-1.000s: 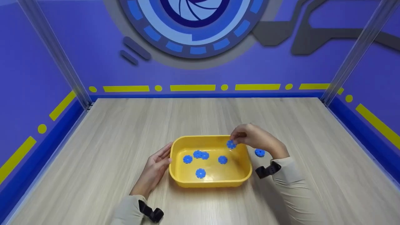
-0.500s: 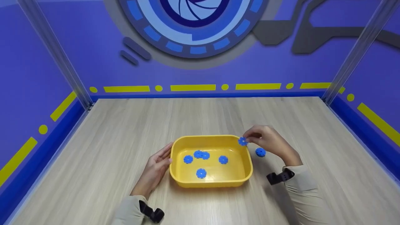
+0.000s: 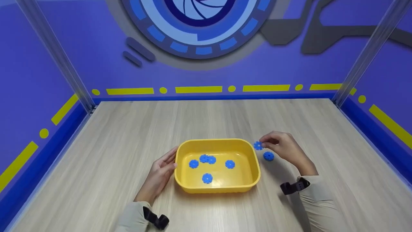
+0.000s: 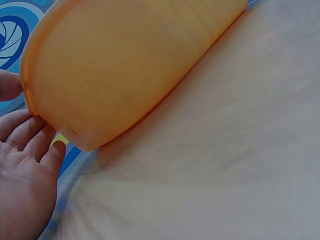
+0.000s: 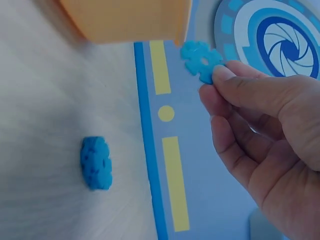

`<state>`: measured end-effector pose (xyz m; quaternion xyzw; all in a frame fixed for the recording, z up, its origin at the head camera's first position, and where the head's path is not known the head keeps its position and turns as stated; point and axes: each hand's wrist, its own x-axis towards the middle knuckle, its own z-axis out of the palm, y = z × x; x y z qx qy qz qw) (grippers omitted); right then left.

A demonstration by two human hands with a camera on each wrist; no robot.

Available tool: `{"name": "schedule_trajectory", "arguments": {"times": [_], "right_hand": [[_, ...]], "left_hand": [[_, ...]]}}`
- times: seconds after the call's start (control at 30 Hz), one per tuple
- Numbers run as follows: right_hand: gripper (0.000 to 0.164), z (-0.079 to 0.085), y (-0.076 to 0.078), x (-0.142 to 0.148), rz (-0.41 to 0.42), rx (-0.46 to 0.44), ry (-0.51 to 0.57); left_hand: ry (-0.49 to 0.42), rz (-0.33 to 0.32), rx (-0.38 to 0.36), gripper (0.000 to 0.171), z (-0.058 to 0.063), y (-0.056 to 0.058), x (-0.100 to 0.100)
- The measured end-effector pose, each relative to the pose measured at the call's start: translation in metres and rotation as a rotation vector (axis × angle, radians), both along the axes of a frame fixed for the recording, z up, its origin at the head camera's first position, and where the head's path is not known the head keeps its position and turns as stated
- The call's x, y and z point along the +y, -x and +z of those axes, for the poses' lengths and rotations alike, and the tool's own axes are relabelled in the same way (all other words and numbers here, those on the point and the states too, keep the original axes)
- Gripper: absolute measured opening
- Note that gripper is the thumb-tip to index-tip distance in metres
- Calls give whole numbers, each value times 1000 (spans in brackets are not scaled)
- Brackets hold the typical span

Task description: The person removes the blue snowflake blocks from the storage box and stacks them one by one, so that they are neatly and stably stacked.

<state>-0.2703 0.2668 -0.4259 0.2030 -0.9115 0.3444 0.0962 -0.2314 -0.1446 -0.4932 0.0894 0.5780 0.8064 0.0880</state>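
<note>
A yellow plastic basin (image 3: 217, 190) stands on the table, with several blue notched snowflake discs (image 3: 207, 178) lying flat on its floor. Along its left wall, my left hand (image 3: 160, 173) rests extended fingers (image 4: 37, 132), the thumb at the rim. Just outside the back right corner, my right hand (image 3: 285, 146) pinches another blue snowflake disc (image 5: 201, 60) by its edge between thumb and fingertips. Below that hand, a short stack of blue snowflake discs (image 5: 96, 163) sits on the tabletop, right of the basin.
The wood-grain table (image 3: 141, 125) is enclosed by blue-purple panels (image 3: 206, 74) at the back and sides. A black strap mount (image 3: 294, 186) sits on each wrist over beige sleeves.
My right hand has moved right with its snowflake disc, from above the basin's inside to past its right rim. My left hand and the basin have stayed put.
</note>
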Motion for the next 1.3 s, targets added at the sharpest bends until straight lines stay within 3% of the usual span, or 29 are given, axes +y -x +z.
{"name": "schedule_trajectory", "arguments": {"times": [0.2,0.47,0.93,1.3], "right_hand": [[13,-10,5,9,-52,-73,-22],[13,-21,7,21,-84,-103,-33],[13,-26,9,34,-127,-270,-40],[14,-29,9,38,-162,-307,-59]], "left_hand": [[-8,6,-13,64,0,0,0],[-3,4,-17,64,1,0,1],[5,4,-6,64,0,-1,0],[12,23,-26,63,0,-1,1]]}}
